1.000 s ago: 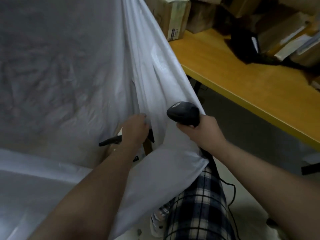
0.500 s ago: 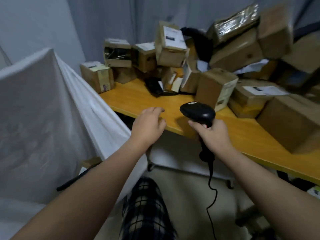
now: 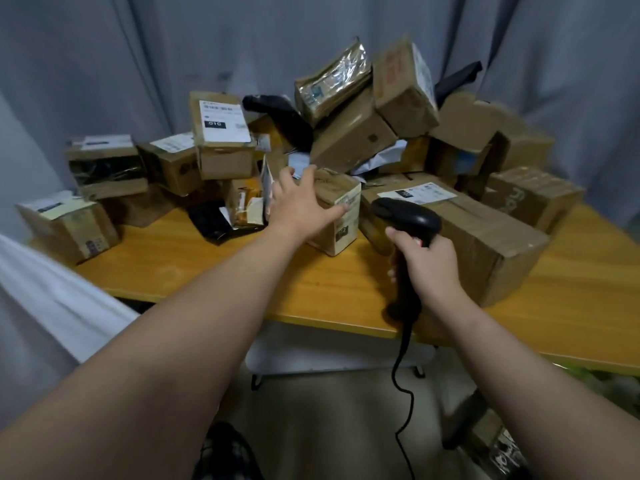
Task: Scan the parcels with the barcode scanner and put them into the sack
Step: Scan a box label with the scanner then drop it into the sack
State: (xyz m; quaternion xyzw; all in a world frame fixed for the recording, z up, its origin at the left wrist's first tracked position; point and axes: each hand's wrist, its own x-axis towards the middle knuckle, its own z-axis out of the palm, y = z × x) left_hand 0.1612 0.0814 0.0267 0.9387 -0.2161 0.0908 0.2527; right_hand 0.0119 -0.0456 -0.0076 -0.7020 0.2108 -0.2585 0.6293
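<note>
Two-handed over the bench: resting left hand, fingers spread, on a box fronting the parcels. Gripping the scanner in right hand, just beside it. Sack at far left.

Pretty dim, flat indoor light with a bluish cast. Soft shadows sit under the boxes on the surface. The parcels far right are smeared by motion blur, the taped parcel glints, and the edges bend, wide-angle style.

2 bare forearms, dark checked trousers
</note>
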